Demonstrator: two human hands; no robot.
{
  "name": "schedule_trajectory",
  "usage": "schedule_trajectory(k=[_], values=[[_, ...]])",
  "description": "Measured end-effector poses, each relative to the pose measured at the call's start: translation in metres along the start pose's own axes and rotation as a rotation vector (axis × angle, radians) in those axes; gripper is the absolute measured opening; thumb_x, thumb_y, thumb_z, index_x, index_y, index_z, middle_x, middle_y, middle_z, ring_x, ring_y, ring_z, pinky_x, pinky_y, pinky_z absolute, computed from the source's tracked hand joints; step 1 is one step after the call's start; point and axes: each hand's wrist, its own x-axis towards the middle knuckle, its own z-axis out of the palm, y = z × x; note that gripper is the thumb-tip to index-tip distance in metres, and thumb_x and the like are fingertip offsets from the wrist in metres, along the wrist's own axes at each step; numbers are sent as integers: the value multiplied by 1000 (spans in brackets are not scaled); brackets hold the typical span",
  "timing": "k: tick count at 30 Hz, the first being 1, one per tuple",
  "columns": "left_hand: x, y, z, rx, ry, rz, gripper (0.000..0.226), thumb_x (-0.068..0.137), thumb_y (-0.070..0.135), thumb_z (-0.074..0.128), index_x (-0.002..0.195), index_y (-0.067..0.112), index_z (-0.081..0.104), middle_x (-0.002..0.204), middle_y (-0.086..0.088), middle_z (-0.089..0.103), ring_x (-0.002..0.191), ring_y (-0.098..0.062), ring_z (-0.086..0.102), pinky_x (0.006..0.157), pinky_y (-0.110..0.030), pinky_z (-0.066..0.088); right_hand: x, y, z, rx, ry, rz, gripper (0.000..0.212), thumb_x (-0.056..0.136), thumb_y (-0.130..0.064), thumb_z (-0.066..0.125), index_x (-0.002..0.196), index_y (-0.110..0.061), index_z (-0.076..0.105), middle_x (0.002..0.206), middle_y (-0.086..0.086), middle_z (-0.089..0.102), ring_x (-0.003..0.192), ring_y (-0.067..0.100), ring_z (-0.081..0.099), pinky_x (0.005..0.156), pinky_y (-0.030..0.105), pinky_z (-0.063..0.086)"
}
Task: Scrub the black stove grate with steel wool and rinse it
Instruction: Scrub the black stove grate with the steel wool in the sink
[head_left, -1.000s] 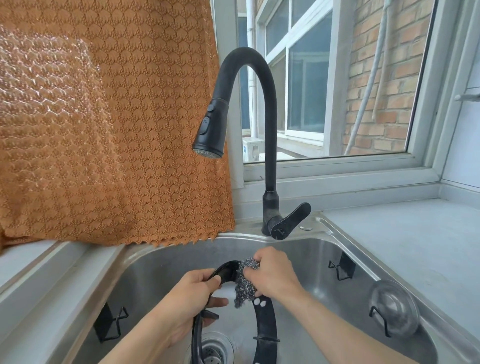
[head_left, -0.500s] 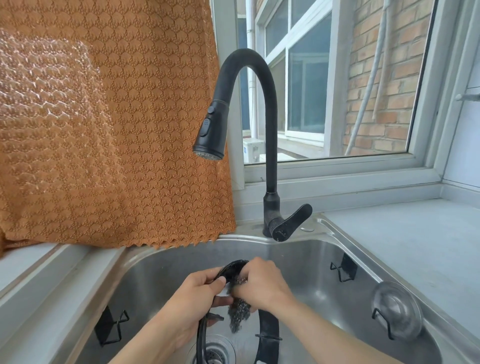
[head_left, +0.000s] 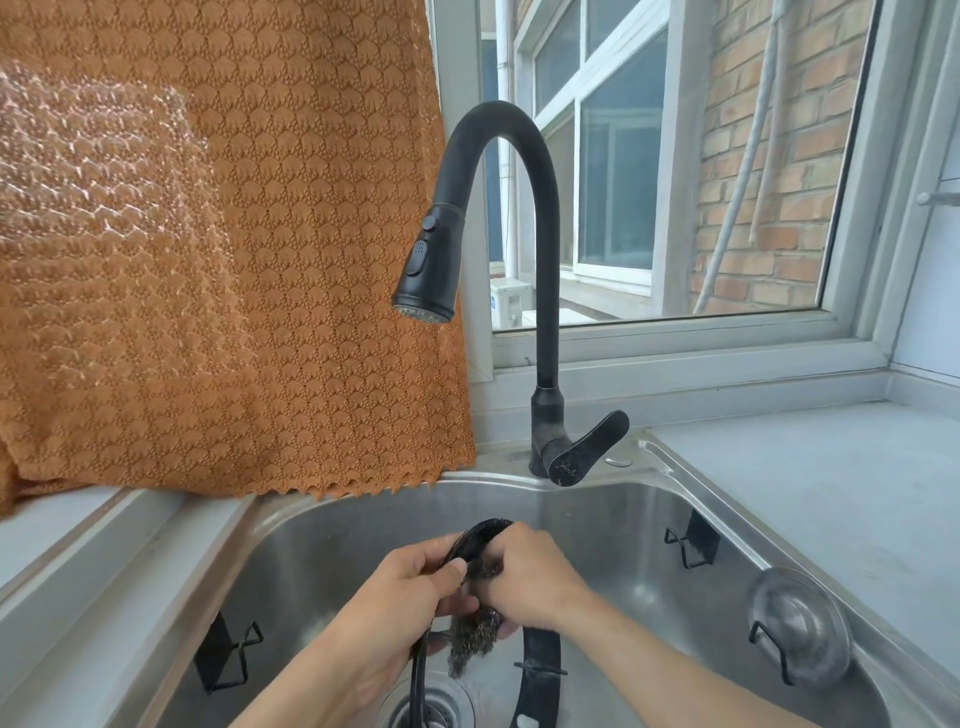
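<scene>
Daylight from a window (head_left: 675, 156) with a brick wall beyond falls on a stainless steel sink (head_left: 597, 525) set into a grey counter (head_left: 831, 493); an orange knitted cloth (head_left: 208, 260) hangs down to the sink's rear left rim, and a black gooseneck faucet (head_left: 545, 260) rises from the rear rim, its spray head turned left and no water running.

Head view: the black stove grate (head_left: 540, 670) stands upright over the middle of the basin, above the drain (head_left: 436, 706). The left hand (head_left: 395, 597) grips the ring's upper left arc, thumb curled over it. The right hand (head_left: 530, 577) closes around the steel wool (head_left: 475, 639) and presses it against the top of the ring.

Compared with a second ago, the right hand has slid leftward up to the crest of the ring and the two hands have drawn nearly together; the wool, earlier spread above the knuckles, now hangs below the fist.

Most of the ring's top is hidden under both hands, its lower part is cut off by the bottom edge, and the wool's contact with the metal cannot be made out. Black hooks (head_left: 693, 540) and a round suction holder (head_left: 797, 618) cling to the sink walls.
</scene>
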Motion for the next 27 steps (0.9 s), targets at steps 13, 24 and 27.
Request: schedule_trajectory(k=[13,24,27], values=[[-4,6,-1,-62,93,-24,32,104,10,55,104,29,81,114,14,76,91,-18,77,57,-28,31,12,25,-26,-72,406,109,27,84,-34,64,69,-15,53,76,1,67,79,27,65,73,32,49],[-12,20,-4,-252,131,-184,59,99,60,46,99,14,83,104,-8,73,83,-29,72,47,-27,47,-7,3,-8,7,426,-338,15,85,-31,73,87,-16,72,89,-4,62,85,11,58,82,29,48],[-9,19,-10,-309,126,-189,76,95,71,39,105,8,80,89,-10,72,77,-29,68,49,-28,47,-14,-3,-6,10,294,-487,14,86,-31,72,99,-28,75,99,-15,57,94,3,58,87,21,46]])
